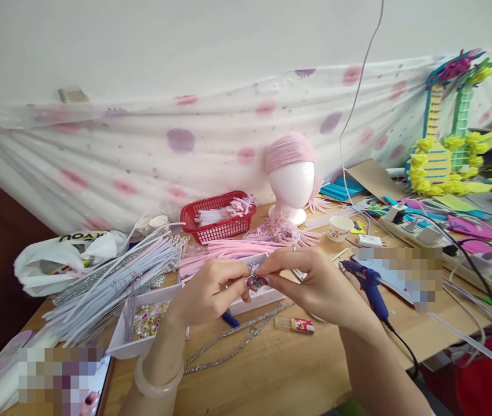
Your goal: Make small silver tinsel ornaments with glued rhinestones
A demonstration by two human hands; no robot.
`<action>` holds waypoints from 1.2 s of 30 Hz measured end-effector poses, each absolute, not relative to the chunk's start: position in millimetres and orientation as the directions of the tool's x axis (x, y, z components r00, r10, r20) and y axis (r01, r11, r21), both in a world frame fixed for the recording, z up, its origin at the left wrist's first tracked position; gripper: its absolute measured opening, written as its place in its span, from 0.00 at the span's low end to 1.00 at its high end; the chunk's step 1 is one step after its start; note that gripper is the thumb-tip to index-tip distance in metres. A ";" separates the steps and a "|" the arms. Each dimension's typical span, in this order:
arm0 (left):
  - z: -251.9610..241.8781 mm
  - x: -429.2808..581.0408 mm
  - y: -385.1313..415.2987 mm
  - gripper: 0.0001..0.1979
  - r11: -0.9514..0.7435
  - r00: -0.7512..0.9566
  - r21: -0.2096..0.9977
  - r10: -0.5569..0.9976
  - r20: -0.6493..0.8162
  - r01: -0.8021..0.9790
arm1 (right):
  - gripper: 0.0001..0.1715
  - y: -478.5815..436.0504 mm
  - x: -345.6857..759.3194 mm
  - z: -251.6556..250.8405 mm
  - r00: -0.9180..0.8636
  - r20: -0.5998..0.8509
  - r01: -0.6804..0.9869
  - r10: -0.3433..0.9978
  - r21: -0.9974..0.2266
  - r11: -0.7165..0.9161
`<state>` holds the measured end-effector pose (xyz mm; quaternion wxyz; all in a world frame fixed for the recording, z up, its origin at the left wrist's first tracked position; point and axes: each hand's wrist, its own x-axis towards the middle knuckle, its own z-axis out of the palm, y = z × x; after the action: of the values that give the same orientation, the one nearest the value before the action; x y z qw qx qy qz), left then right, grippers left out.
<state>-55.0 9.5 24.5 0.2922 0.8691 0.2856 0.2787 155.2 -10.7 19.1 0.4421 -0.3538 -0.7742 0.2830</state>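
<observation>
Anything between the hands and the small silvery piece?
Nothing visible: the left hand and right hand both hold the small silvery piece at their fingertips. The white box shows behind them, not in between.

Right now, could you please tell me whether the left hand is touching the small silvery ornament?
Touching. The head view shows the left hand with its fingertips closed on the small silvery ornament.

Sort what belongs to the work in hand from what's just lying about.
In use: small silvery piece, pinched by left hand and right hand; likely silvery beaded strand, gems and pearls.
Apparently lying about: paper cup, plastic bag, guitar-shaped craft.
</observation>
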 end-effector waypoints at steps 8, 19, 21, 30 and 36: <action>18.4 -49.1 14.0 0.16 -0.524 0.674 0.841 0.671 0.309 0.137 | 0.24 -8.0 153.0 -12.1 -0.338 0.525 -0.112 0.781 -0.847 0.520; 17.7 -47.6 14.3 0.20 -0.459 0.676 0.887 0.670 0.308 0.050 | 0.08 -9.9 146.6 -17.8 -0.209 0.593 -0.093 0.777 -0.803 0.588; 16.7 -46.0 13.5 0.20 -0.448 0.661 0.894 0.676 0.326 0.018 | 0.07 -10.3 144.6 -22.2 -0.192 0.587 -0.161 0.786 -0.809 0.565; 11.5 -34.0 8.2 0.19 -0.486 0.537 0.874 0.730 0.423 -0.028 | 0.05 -9.7 135.0 -35.4 0.015 0.701 -0.096 0.713 -0.708 0.699; 6.5 -28.1 8.0 0.16 -0.577 0.490 0.809 0.740 0.461 0.111 | 0.09 -27.2 156.7 -39.1 0.118 0.687 0.212 0.717 -0.723 0.658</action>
<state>-28.1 8.0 6.5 0.3701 0.7797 0.2728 0.4251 156.7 -27.2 -39.1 0.6521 -0.3655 -0.6353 0.1937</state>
